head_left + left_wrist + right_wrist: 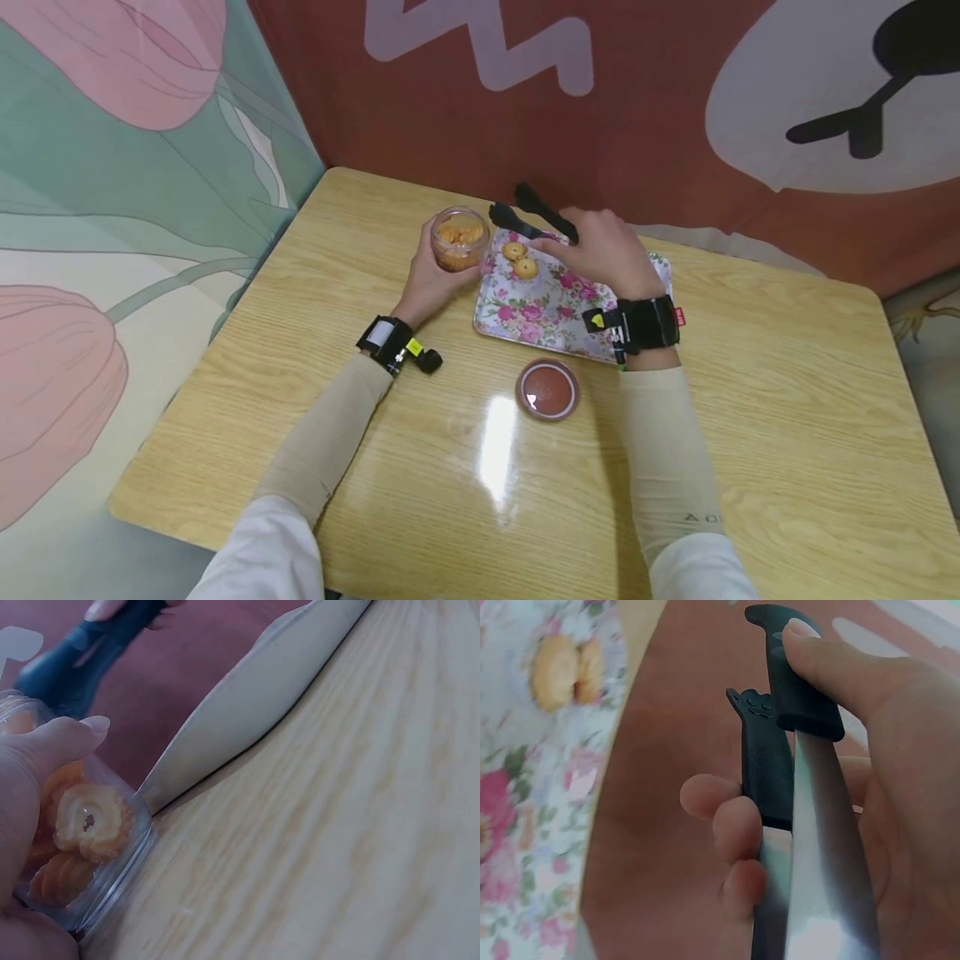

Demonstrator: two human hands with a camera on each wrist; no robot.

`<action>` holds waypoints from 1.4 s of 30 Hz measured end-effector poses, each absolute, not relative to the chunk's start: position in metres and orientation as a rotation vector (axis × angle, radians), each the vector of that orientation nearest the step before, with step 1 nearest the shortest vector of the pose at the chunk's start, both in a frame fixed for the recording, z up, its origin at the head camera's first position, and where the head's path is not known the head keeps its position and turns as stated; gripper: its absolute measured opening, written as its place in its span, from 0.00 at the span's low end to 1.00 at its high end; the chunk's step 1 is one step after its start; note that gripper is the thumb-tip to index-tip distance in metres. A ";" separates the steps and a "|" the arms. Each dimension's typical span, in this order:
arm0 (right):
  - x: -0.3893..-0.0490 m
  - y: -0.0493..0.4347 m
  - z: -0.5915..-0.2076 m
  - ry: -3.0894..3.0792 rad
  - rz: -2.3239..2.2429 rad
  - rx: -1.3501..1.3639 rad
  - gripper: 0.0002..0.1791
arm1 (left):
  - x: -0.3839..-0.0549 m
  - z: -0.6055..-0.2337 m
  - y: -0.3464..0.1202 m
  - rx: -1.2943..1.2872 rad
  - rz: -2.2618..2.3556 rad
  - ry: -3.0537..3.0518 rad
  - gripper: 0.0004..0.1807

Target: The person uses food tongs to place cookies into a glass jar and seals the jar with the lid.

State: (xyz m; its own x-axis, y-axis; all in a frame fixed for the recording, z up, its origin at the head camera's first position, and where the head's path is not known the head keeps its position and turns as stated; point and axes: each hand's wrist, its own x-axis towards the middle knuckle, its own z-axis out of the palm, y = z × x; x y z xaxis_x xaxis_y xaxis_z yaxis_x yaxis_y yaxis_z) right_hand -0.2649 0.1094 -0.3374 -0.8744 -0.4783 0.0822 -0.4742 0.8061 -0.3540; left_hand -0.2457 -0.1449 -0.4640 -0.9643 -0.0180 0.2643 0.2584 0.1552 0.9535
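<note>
My left hand (429,287) grips a clear jar (461,211) of cookies, fingers and thumb round its side, at the tray's left edge. Through the jar's wall, in the left wrist view, ridged ring-shaped cookies (94,817) show. In my right hand (611,250) are metal tongs (829,825) with black tips, held between thumb and fingers. The tips stand apart above the tray's far left corner, close to the jar, with nothing seen between them. Two round cookies (525,267) lie side by side on the flowered tray (517,321).
A reddish-brown round lid (548,389) lies on the wooden table (420,467), just in front of the tray. Behind the table's far edge rises a red-brown patterned wall (435,117). Another painted wall (150,183) stands to the left.
</note>
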 end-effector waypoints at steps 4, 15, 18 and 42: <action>-0.269 0.119 -0.347 2.971 -0.559 -0.752 0.37 | -0.250 -0.470 -0.145 -0.228 -1.890 -2.221 0.56; -0.274 0.122 -0.378 2.927 -0.416 -0.660 0.30 | -0.231 -0.441 -0.140 -0.219 -1.915 -2.232 0.52; -0.274 0.121 -0.383 2.913 -0.413 -0.664 0.33 | -0.230 -0.440 -0.139 -0.219 -1.915 -2.234 0.52; -0.274 0.122 -0.389 2.976 -0.295 -0.758 0.26 | -0.250 -0.469 -0.143 -0.225 -1.897 -2.229 0.55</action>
